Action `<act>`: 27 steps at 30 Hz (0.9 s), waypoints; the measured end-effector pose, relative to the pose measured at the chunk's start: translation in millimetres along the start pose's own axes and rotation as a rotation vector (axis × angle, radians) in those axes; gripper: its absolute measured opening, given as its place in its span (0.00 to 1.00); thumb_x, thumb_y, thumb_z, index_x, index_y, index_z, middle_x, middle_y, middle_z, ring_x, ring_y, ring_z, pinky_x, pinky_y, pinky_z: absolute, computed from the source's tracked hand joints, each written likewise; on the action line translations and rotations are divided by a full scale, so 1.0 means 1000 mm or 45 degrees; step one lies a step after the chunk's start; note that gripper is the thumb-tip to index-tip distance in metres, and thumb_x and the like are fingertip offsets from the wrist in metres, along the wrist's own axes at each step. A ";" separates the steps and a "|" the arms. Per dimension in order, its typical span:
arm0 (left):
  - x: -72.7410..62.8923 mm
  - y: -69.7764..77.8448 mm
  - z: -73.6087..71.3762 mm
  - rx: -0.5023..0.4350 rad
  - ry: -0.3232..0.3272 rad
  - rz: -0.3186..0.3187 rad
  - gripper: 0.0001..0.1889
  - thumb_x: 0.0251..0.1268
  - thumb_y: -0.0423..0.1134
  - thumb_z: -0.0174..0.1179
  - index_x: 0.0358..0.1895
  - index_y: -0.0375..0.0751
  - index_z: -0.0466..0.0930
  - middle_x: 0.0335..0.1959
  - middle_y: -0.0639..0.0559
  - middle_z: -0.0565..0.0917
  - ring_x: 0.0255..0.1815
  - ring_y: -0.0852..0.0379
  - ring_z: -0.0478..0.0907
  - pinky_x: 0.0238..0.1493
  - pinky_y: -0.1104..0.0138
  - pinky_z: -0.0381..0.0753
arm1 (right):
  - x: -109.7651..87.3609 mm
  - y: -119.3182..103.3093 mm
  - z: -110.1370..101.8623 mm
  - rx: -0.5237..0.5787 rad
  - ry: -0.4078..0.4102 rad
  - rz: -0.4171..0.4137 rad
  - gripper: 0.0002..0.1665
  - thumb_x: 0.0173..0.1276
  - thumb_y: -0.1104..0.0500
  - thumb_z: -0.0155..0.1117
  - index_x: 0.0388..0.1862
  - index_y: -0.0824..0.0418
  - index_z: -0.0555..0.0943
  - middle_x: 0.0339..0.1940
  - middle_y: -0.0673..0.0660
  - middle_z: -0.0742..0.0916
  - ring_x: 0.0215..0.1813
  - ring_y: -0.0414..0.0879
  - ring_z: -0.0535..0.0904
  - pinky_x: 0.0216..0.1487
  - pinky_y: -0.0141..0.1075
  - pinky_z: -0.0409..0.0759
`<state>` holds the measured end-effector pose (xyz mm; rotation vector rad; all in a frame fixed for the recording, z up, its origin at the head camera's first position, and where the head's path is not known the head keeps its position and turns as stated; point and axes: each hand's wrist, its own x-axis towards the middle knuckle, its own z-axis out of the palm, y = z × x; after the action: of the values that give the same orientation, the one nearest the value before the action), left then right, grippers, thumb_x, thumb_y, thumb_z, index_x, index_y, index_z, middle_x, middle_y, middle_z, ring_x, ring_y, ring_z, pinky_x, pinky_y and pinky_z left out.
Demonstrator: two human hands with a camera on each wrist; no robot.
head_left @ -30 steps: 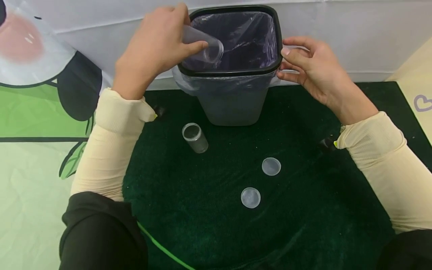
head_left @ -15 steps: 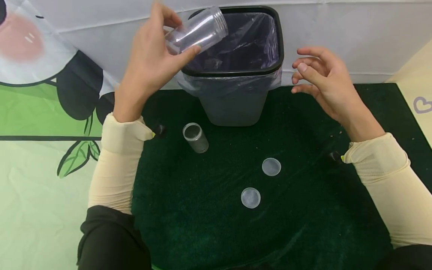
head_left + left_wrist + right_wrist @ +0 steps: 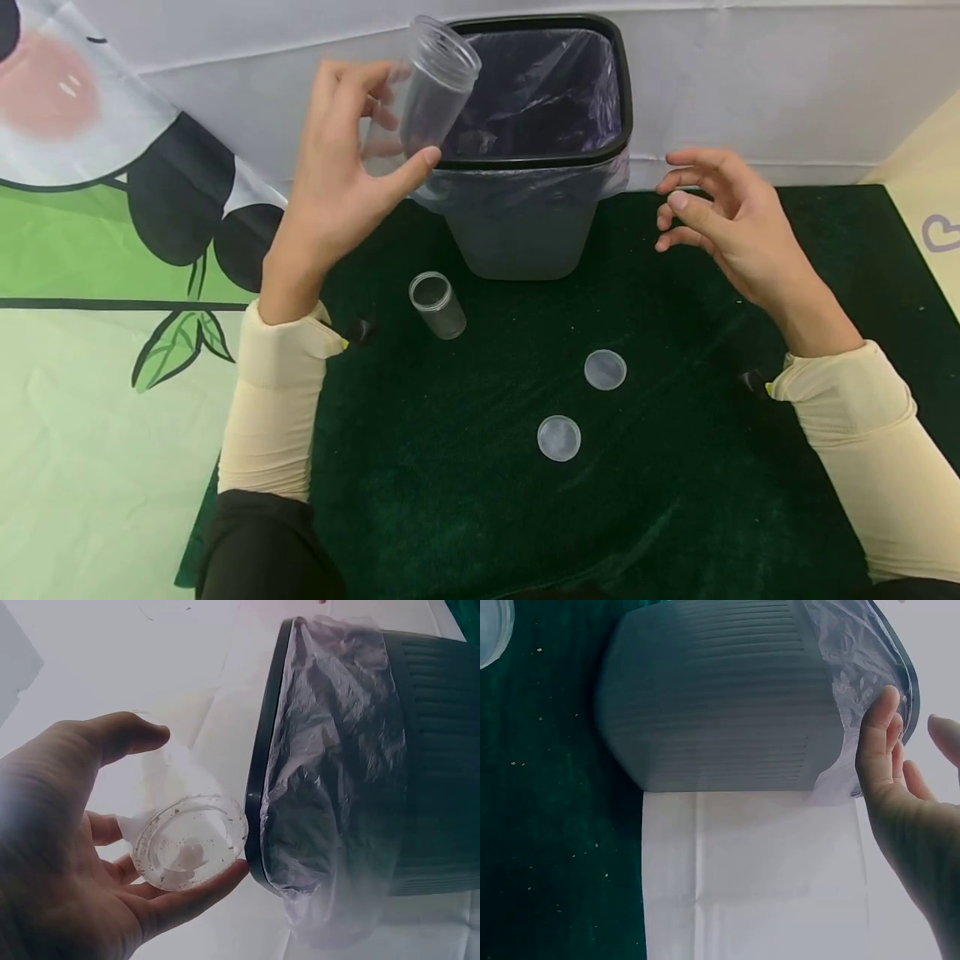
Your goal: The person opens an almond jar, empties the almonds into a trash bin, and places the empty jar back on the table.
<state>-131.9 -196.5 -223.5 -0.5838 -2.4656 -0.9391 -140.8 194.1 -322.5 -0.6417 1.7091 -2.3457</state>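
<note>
A clear plastic jar (image 3: 437,96) is in my left hand (image 3: 326,179), held between thumb and fingers. Its threaded mouth points up, with the jar slightly tilted, at the left rim of the grey trash can (image 3: 522,237). In the left wrist view, small dark specks dot the base of that jar (image 3: 187,844). My right hand (image 3: 738,229) hovers right of the can with loosely bent fingers, holding nothing and apart from the rim. Another clear jar (image 3: 442,312) stands lidless on the green cloth. Two round translucent lids (image 3: 605,369) lie flat on the cloth.
A clear bag (image 3: 517,179) lines the can and folds over its black rim. Behind it hangs a white sheet (image 3: 780,83). The dark green cloth (image 3: 450,500) covers the work surface, and a printed cartoon sheet (image 3: 90,433) lies at the left.
My left hand has drawn the jar out of the can's opening and turned its mouth upward. The right hand has let go of the rim and moved right and nearer to me.
</note>
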 end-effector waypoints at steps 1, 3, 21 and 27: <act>-0.004 0.000 0.001 -0.032 0.015 0.011 0.34 0.64 0.43 0.73 0.73 0.43 0.73 0.55 0.66 0.67 0.52 0.71 0.68 0.55 0.74 0.85 | -0.002 0.001 -0.001 -0.004 -0.001 -0.002 0.27 0.78 0.73 0.54 0.74 0.66 0.69 0.55 0.63 0.78 0.41 0.49 0.83 0.41 0.35 0.89; -0.011 -0.001 0.003 -0.093 0.033 0.042 0.34 0.64 0.42 0.73 0.72 0.40 0.72 0.54 0.69 0.65 0.53 0.69 0.70 0.55 0.72 0.85 | -0.006 0.003 -0.001 -0.008 0.002 -0.002 0.27 0.78 0.73 0.54 0.74 0.66 0.69 0.56 0.63 0.78 0.41 0.49 0.83 0.41 0.35 0.89; -0.084 0.006 0.074 -0.389 -0.197 -0.108 0.35 0.61 0.38 0.76 0.70 0.40 0.69 0.66 0.45 0.73 0.68 0.54 0.74 0.68 0.56 0.80 | -0.040 0.028 -0.002 -0.100 -0.049 0.020 0.28 0.79 0.75 0.50 0.75 0.67 0.66 0.59 0.60 0.78 0.45 0.46 0.84 0.44 0.35 0.89; -0.104 -0.001 0.110 -0.412 -0.302 -0.153 0.36 0.60 0.40 0.77 0.70 0.43 0.69 0.65 0.49 0.75 0.66 0.56 0.74 0.68 0.58 0.79 | -0.051 0.038 -0.003 -0.135 -0.052 0.031 0.28 0.79 0.75 0.50 0.75 0.67 0.66 0.59 0.61 0.77 0.45 0.46 0.84 0.44 0.34 0.89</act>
<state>-74.5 -144.3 -353.5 -0.6931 -2.5965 -1.4058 -100.9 203.6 -371.7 -0.6773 1.8226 -2.2229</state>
